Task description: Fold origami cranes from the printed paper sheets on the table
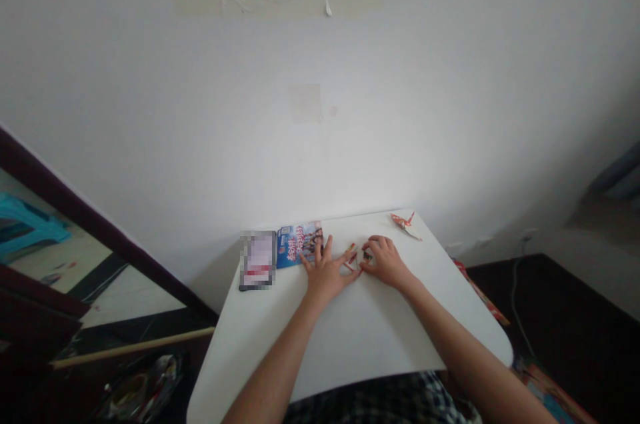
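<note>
A small piece of folded red-and-white paper (356, 256) is seen between the two hands, toward the far edge of a white round-cornered table (360, 337). Its exact shape is obscured by the fingers, and its long axis cannot be made out with confidence. It is placed closer to the right hand (385, 263), whose curled fingers (371, 252) are brought against it from the right. Whether it is firmly gripped by them cannot be told. The left hand (326, 275) is kept spread and flat-backed above the table, with its fingers splayed toward the far edge and its thumb (346, 264) angled in toward the paper from the left.

Beyond the right hand, a finished-looking origami crane (406, 225) is laid at the far edge of the table, with its long axis running diagonally. Left of the left hand, a blue printed booklet (299, 245) is laid along the same edge, and a pixelated dark-edged card (259, 261) is placed just beside it, partly at the table's far-left corner. A white wall (320, 104) is seen behind the far edge of the table. A tall mirror (75, 264) is leaned to the left of the table, with a blue stool (30, 224) reflected in it. A checked shirt (380, 401) is visible at the near edge.
</note>
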The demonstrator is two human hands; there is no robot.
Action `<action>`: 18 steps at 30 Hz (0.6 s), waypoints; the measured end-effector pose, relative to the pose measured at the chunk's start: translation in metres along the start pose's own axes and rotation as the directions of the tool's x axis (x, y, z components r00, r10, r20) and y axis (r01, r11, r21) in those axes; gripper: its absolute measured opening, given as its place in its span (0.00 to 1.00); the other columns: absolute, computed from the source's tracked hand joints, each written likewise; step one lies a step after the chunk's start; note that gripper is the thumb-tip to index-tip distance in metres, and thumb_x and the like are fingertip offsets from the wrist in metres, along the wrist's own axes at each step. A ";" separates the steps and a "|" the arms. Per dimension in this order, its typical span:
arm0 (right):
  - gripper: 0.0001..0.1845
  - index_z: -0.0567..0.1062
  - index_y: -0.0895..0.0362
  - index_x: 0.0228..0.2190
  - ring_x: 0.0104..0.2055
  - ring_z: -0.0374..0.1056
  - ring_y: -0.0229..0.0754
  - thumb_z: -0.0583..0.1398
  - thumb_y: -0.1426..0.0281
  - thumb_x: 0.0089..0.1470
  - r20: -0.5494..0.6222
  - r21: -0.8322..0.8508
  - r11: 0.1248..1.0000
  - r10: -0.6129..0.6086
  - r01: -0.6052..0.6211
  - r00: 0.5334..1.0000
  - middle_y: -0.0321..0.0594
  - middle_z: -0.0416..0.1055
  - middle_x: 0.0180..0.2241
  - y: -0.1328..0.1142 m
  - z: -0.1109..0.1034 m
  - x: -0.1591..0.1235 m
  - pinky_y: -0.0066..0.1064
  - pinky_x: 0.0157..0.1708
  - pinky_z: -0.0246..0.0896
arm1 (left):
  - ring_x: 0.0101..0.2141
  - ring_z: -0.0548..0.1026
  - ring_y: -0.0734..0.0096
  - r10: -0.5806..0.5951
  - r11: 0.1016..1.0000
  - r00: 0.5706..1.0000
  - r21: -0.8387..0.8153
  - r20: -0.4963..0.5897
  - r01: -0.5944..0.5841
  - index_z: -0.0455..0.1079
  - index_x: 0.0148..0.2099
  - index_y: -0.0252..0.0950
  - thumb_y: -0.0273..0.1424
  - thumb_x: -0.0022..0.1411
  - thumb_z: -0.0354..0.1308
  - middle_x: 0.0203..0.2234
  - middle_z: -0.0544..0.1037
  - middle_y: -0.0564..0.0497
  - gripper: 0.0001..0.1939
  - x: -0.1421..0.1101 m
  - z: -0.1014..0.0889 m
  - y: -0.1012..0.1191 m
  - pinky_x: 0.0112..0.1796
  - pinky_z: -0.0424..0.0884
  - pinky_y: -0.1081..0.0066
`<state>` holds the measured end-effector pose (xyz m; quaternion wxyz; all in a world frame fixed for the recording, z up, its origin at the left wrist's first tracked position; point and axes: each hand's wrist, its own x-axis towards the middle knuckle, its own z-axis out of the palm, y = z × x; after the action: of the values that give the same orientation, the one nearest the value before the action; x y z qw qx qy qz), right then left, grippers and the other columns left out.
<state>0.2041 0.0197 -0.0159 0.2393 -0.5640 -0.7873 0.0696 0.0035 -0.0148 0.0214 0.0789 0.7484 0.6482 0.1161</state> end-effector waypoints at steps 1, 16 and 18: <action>0.22 0.75 0.53 0.48 0.59 0.59 0.52 0.67 0.63 0.51 0.002 0.000 1.000 -0.007 0.007 1.000 0.47 0.66 0.55 0.001 0.000 0.000 0.42 0.58 0.58 | 0.71 0.39 0.38 -0.002 1.000 1.000 0.001 0.009 0.002 0.61 0.63 0.70 0.61 0.57 0.55 0.73 0.47 0.59 0.32 0.000 -0.001 0.000 0.61 0.33 0.26; 0.23 0.75 0.53 0.46 0.59 0.60 0.53 0.68 0.61 0.49 -0.039 0.010 0.999 -0.031 0.032 0.999 0.48 0.66 0.56 0.003 0.002 -0.001 0.45 0.57 0.60 | 0.71 0.34 0.38 0.042 0.999 0.995 0.025 0.095 -0.044 0.59 0.64 0.72 0.58 0.62 0.50 0.74 0.42 0.62 0.27 0.008 0.005 -0.013 0.58 0.33 0.22; 0.23 0.75 0.53 0.47 0.59 0.60 0.54 0.68 0.60 0.49 -0.036 0.004 1.000 -0.029 0.029 0.999 0.48 0.66 0.56 0.003 0.002 -0.001 0.45 0.57 0.60 | 0.71 0.35 0.37 0.039 0.999 0.996 0.027 0.082 -0.042 0.60 0.63 0.73 0.58 0.62 0.50 0.74 0.42 0.63 0.27 0.008 0.007 -0.013 0.58 0.33 0.22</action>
<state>0.2057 0.0199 -0.0194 0.2557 -0.5532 -0.7908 0.0576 -0.0061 -0.0050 0.0118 0.0921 0.7665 0.6308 0.0781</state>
